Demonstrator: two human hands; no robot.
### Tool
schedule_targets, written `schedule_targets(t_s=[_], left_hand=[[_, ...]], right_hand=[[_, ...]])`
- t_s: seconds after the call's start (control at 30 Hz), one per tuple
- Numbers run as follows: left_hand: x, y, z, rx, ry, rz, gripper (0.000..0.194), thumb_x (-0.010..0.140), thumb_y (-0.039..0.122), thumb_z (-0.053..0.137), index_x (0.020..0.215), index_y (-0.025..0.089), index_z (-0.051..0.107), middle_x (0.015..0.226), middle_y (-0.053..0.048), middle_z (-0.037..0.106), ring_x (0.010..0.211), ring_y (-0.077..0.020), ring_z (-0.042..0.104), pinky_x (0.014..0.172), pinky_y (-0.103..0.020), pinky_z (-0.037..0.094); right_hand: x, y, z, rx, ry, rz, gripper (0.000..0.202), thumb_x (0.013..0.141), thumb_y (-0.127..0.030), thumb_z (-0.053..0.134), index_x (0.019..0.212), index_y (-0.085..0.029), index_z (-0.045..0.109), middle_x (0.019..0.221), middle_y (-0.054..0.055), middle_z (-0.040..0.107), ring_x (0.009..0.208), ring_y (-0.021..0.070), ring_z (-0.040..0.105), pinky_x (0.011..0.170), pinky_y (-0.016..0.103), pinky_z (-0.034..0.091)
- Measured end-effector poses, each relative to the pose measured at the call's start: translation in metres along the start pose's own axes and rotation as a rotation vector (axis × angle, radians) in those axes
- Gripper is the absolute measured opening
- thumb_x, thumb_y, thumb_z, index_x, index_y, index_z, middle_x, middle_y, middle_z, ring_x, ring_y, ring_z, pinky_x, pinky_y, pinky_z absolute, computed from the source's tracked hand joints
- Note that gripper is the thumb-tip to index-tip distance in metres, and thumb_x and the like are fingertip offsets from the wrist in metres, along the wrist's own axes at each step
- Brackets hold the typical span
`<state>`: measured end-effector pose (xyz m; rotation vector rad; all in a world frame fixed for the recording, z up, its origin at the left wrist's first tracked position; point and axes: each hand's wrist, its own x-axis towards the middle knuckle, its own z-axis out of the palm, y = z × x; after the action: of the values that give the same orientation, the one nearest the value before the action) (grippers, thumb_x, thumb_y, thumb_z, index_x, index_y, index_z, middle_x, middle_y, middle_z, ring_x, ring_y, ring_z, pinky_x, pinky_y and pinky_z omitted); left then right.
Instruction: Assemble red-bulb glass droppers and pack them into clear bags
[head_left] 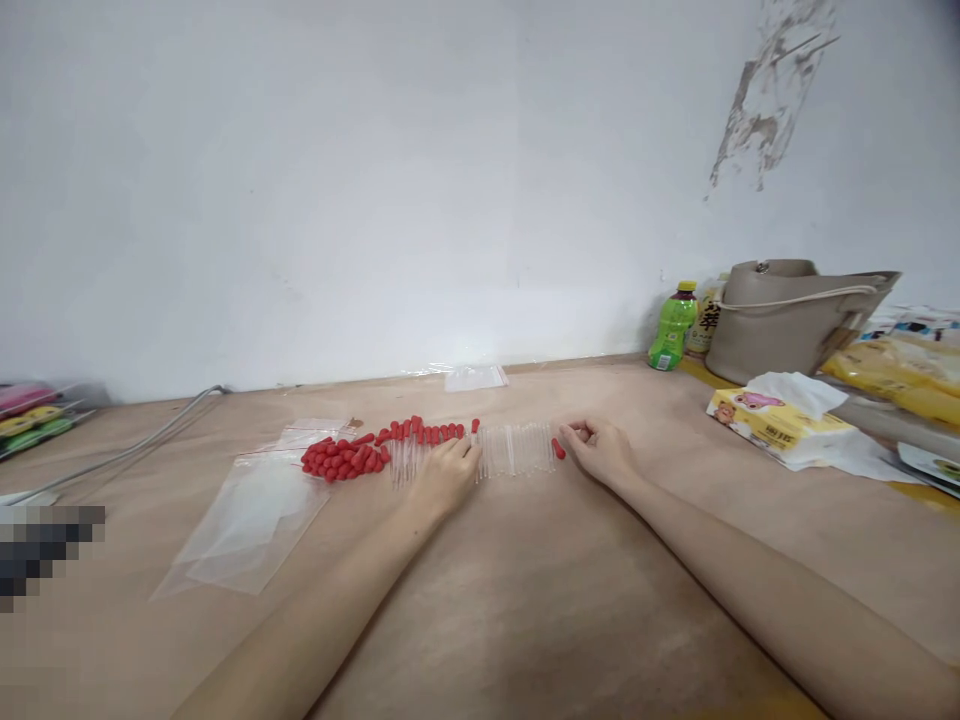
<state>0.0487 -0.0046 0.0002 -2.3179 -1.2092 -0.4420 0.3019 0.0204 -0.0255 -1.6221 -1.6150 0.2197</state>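
Note:
A row of thin clear glass dropper tubes point(517, 450) lies side by side on brown paper, the left ones with red rubber bulbs point(435, 434) at their far ends. My left hand point(451, 468) lies over the row with fingers closed at a tube, and a red bulb point(475, 426) shows just beyond the fingertips. At the row's right end, my right hand point(604, 450) has its thumb and fingers pinched together. One red bulb point(559, 449) lies right beside those fingertips; whether they touch it, or hold anything small, is unclear. Loose red bulbs point(341, 460) are heaped at the left.
Clear zip bags point(247, 520) lie left of the heap, and another bag point(475, 378) is by the wall. A grey cable point(180, 412) crosses the far left. To the right stand a green bottle point(673, 328), a taupe bag point(780, 320) and a yellow tissue pack point(776, 420).

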Motion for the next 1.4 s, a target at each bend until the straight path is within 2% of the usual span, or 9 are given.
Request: schedule_targets(t_s=[0.2, 0.37, 0.47, 0.7, 0.97, 1.1, 1.2, 1.27, 1.4], left_hand=[[0.010, 0.011, 0.006, 0.021, -0.108, -0.056, 0.018, 0.075, 0.003, 0.044, 0.074, 0.012, 0.059, 0.074, -0.009, 0.059, 0.070, -0.0199, 0.057, 0.059, -0.028, 0.042], [0.010, 0.021, -0.004, -0.010, -0.134, -0.111, 0.028, 0.083, 0.031, 0.042, 0.073, 0.012, 0.060, 0.074, -0.010, 0.060, 0.073, -0.0224, 0.057, 0.064, -0.032, 0.042], [0.021, 0.031, -0.007, -0.027, -0.125, -0.214, 0.032, 0.082, 0.038, 0.040, 0.080, 0.013, 0.061, 0.081, -0.011, 0.061, 0.083, -0.0245, 0.055, 0.075, -0.036, 0.038], [0.062, 0.051, 0.007, -0.045, -0.178, -0.458, 0.037, 0.077, 0.036, 0.042, 0.086, 0.007, 0.063, 0.088, -0.017, 0.062, 0.089, -0.0292, 0.052, 0.080, -0.041, 0.031], [0.074, 0.058, 0.014, -0.070, -0.284, -0.550, 0.030, 0.075, 0.028, 0.044, 0.078, 0.006, 0.066, 0.084, -0.019, 0.063, 0.088, -0.0296, 0.055, 0.080, -0.040, 0.031], [0.075, 0.058, 0.004, -0.080, -0.247, -0.524, 0.030, 0.078, 0.027, 0.042, 0.082, 0.006, 0.063, 0.086, -0.019, 0.062, 0.088, -0.0296, 0.054, 0.079, -0.040, 0.033], [0.062, 0.052, -0.011, -0.084, -0.169, -0.453, 0.029, 0.083, 0.024, 0.036, 0.089, 0.008, 0.059, 0.092, -0.016, 0.060, 0.092, -0.0271, 0.051, 0.080, -0.038, 0.033], [0.042, 0.043, -0.020, -0.091, -0.108, -0.372, 0.025, 0.085, 0.023, 0.034, 0.089, 0.011, 0.056, 0.092, -0.012, 0.058, 0.091, -0.0245, 0.050, 0.079, -0.035, 0.034], [-0.014, 0.015, -0.028, -0.118, 0.080, -0.044, 0.026, 0.089, 0.020, 0.031, 0.081, 0.014, 0.054, 0.077, -0.007, 0.058, 0.074, -0.0200, 0.052, 0.069, -0.032, 0.037]], right_hand=[[-0.001, -0.004, 0.000, -0.054, -0.063, 0.035, 0.030, 0.073, -0.047, 0.048, 0.066, -0.023, 0.066, 0.061, -0.001, 0.064, 0.059, 0.0140, 0.057, 0.055, 0.023, 0.036], [0.002, -0.001, 0.004, -0.057, -0.118, 0.026, 0.030, 0.071, -0.048, 0.050, 0.068, -0.023, 0.066, 0.066, 0.000, 0.065, 0.064, 0.0151, 0.059, 0.057, 0.023, 0.037], [0.002, -0.001, 0.003, -0.053, -0.113, 0.058, 0.032, 0.069, -0.050, 0.052, 0.073, -0.022, 0.065, 0.070, 0.001, 0.066, 0.067, 0.0159, 0.059, 0.058, 0.024, 0.038], [-0.001, -0.006, -0.001, -0.139, -0.131, 0.079, 0.030, 0.067, -0.050, 0.054, 0.067, -0.021, 0.062, 0.070, 0.002, 0.064, 0.067, 0.0166, 0.057, 0.061, 0.026, 0.037], [-0.001, -0.009, 0.000, -0.173, -0.168, 0.065, 0.030, 0.068, -0.050, 0.053, 0.060, -0.022, 0.060, 0.067, 0.000, 0.063, 0.067, 0.0167, 0.056, 0.069, 0.030, 0.035], [-0.002, -0.009, 0.001, -0.153, -0.167, 0.041, 0.028, 0.067, -0.048, 0.055, 0.059, -0.022, 0.060, 0.065, 0.000, 0.063, 0.066, 0.0167, 0.056, 0.071, 0.031, 0.035], [-0.003, -0.009, 0.002, -0.132, -0.159, 0.051, 0.027, 0.069, -0.046, 0.053, 0.058, -0.021, 0.060, 0.062, 0.000, 0.062, 0.064, 0.0166, 0.056, 0.068, 0.030, 0.036], [-0.002, -0.008, 0.002, -0.118, -0.152, 0.069, 0.026, 0.069, -0.043, 0.053, 0.057, -0.021, 0.061, 0.060, 0.001, 0.062, 0.063, 0.0169, 0.056, 0.065, 0.028, 0.036], [0.000, -0.005, 0.000, -0.059, -0.123, 0.095, 0.020, 0.068, -0.037, 0.053, 0.061, -0.020, 0.062, 0.063, 0.001, 0.062, 0.063, 0.0171, 0.056, 0.059, 0.026, 0.036]])
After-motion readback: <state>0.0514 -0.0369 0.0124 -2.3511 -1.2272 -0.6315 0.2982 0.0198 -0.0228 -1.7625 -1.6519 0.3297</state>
